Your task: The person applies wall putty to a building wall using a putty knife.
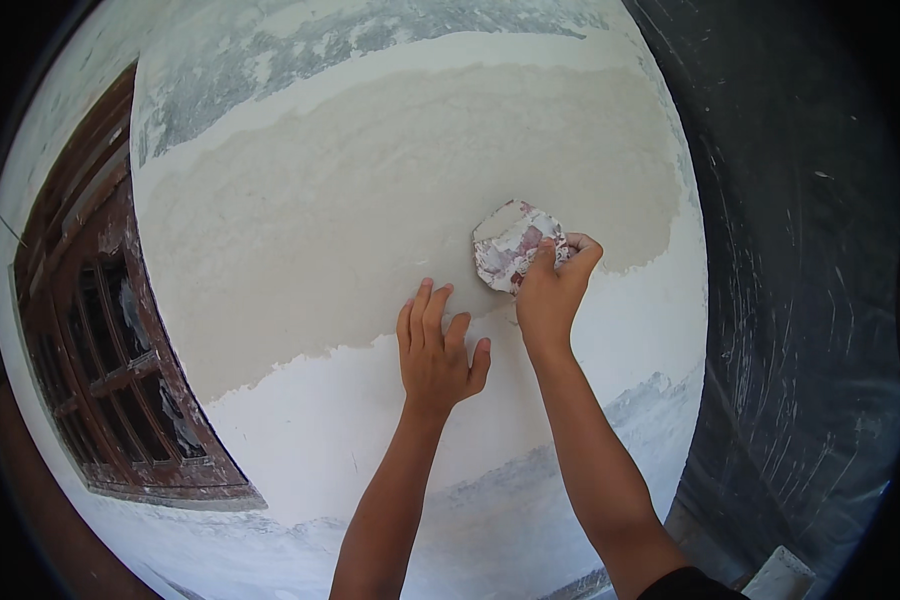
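Observation:
My right hand (548, 290) grips a flat, putty-stained scraper blade (508, 245) and presses it against the wall (370, 200) at the lower right edge of a wide beige patch of fresh putty (390, 170). My left hand (435, 350) lies flat on the wall just left of it, fingers spread, palm over the border between the beige patch and the white plaster below. It holds nothing.
A dark brown wooden window frame with a grille (110, 340) sits in the wall at the left. A dark rough surface (800, 250) runs down the right side. A pale block (782, 577) shows at the bottom right.

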Tool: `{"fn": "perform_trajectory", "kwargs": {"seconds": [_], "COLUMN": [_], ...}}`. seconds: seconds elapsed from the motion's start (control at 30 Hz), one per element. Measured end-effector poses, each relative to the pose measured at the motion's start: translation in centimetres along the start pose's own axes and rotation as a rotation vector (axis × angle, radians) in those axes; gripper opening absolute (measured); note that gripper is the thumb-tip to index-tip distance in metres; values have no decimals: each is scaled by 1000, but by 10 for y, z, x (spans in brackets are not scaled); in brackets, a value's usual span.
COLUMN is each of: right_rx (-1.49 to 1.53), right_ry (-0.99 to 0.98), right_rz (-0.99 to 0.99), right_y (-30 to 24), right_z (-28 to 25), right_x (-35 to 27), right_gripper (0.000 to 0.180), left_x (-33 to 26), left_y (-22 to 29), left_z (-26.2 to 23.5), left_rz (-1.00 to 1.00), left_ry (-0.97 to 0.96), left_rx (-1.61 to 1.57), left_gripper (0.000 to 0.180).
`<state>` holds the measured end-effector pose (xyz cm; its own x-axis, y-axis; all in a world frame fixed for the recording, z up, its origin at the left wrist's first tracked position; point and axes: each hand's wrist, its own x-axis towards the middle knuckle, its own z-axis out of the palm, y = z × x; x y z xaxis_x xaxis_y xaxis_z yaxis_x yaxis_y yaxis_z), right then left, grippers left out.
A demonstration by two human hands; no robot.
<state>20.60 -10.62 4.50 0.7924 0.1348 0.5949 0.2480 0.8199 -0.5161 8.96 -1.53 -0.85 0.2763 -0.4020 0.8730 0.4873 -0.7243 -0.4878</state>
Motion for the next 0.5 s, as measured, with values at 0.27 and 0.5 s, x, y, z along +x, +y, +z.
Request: {"fn": "perform_trajectory", "kwargs": {"seconds": [0.27, 0.5], "right_rx": [16, 146], "right_ry": [46, 107], "right_rz": [8, 23], "right_y": [41, 36], "right_z": [-11, -22], "right_x": [-21, -34], "right_gripper": [18, 18], "left_x": [1, 0], "left_y": [1, 1], "left_z": [2, 2], "left_rz": [4, 17], "left_ry": [22, 12], "left_rx": [2, 1], "left_gripper": [34, 34]}}
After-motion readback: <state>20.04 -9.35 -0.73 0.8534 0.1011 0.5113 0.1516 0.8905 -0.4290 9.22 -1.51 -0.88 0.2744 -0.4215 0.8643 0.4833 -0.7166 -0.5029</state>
